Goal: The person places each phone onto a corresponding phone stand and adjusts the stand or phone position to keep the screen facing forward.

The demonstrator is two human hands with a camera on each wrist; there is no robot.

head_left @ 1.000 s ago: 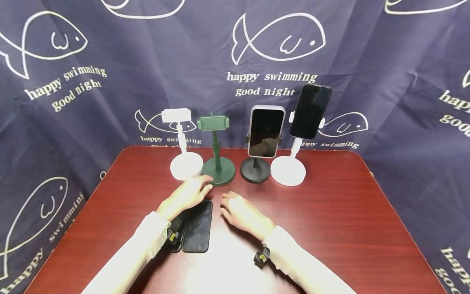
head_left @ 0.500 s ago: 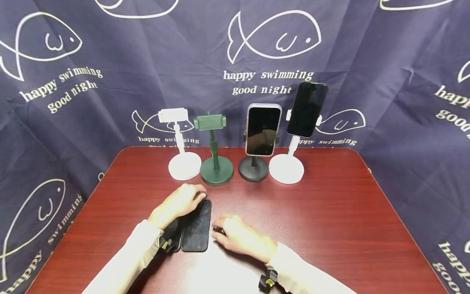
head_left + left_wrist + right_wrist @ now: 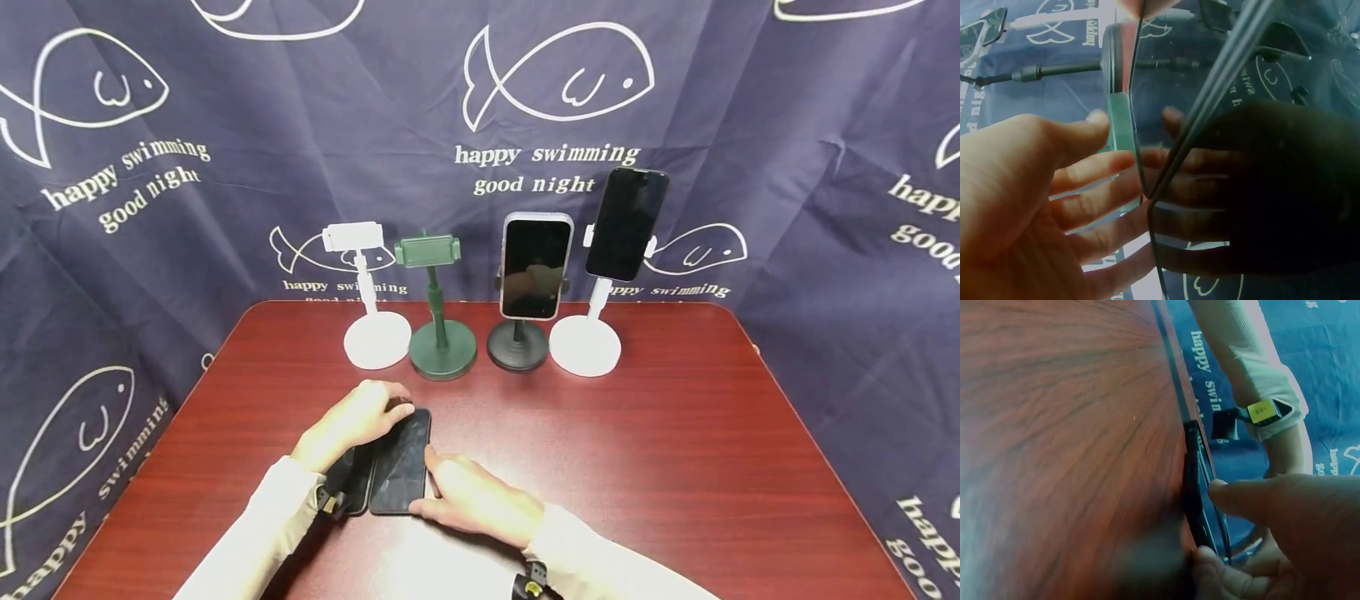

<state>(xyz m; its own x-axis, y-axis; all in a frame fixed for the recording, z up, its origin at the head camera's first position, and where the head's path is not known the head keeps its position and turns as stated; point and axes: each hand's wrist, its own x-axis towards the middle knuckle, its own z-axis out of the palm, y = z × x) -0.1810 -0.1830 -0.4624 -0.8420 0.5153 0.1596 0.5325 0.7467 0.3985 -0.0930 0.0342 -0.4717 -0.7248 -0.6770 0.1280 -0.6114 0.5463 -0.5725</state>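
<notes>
Two black smartphones lie side by side on the table, the right smartphone [image 3: 399, 475] in fuller view and the left smartphone [image 3: 362, 482] mostly under my left wrist. My left hand [image 3: 356, 423] reaches over their far ends; in the left wrist view its fingers [image 3: 1100, 200] stretch, slightly bent, toward the phone edges. My right hand [image 3: 480, 500] is at the right smartphone's right side. Its thumb [image 3: 1225, 494] lies over the screen side near the close corner, and a fingertip [image 3: 1205, 559] meets the edge, pinching it. The remaining right fingers are partly hidden.
Along the back stand a white phone stand [image 3: 377, 337], a green phone stand [image 3: 442, 346], a black stand [image 3: 517, 346] bearing a lilac-edged phone [image 3: 536, 267], and another white stand [image 3: 585, 343] bearing a black phone [image 3: 627, 225]. A fish-print curtain [image 3: 555, 83] hangs behind the table [image 3: 675, 450].
My right hand has come down and left to the right smartphone's side and taken hold of its edge. My left hand has drawn back from the green stand toward the phones' far ends.
</notes>
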